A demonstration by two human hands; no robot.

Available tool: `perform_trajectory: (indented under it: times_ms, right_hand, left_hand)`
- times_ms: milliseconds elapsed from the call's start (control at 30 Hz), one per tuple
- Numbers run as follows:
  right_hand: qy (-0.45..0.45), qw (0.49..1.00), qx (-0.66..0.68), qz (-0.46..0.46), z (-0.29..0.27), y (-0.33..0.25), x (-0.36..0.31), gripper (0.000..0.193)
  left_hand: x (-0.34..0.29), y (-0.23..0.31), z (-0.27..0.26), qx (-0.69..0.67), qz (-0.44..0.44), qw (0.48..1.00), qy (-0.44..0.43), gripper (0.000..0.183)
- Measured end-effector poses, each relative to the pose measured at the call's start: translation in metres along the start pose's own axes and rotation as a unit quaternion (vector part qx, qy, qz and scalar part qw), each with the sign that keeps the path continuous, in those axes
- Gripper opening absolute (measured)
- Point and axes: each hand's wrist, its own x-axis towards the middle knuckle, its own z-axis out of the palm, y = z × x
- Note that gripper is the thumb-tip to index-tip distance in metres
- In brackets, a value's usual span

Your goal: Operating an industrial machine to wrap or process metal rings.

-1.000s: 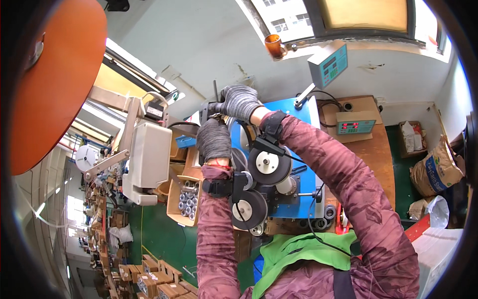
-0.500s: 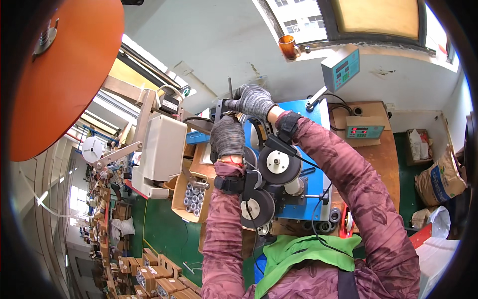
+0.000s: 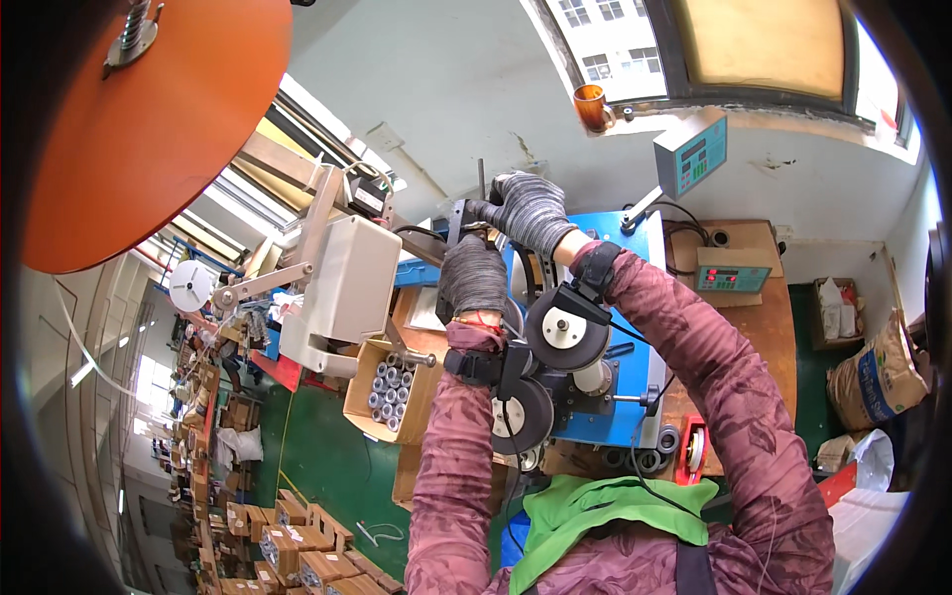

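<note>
Both gloved hands work at the far left corner of the blue machine (image 3: pixel 635 248), left hand (image 3: pixel 474 276) curled beside the black fitting (image 3: pixel 459 220) the right hand (image 3: pixel 531 208) pinches; gloves risk snagging on the discs (image 3: pixel 567 335) close below.

Pale plastered wall (image 3: pixel 446 89) with daylight from a window (image 3: pixel 764 45) at top, green floor (image 3: pixel 317 466), wooden table (image 3: pixel 744 327) at right, stacked cardboard boxes (image 3: pixel 288 550) lower left, brown paper sack (image 3: pixel 878 382) far right.
</note>
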Motion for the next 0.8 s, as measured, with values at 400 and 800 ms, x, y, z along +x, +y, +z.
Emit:
perform_trajectory:
  times_ms: [400,800]
  right_hand:
    - [-0.066,0.997,-0.016,0.028,0.005,0.003,0.015,0.051]
    - [-0.067,0.986,0.151,-0.031,0.023,0.033,0.018,0.058]
  left_hand:
    - [-0.002,0.004,0.002,0.006,0.016,0.999,0.035,0.021]
    - [0.002,0.004,0.002,0.008,-0.014,1.000,-0.017,0.025]
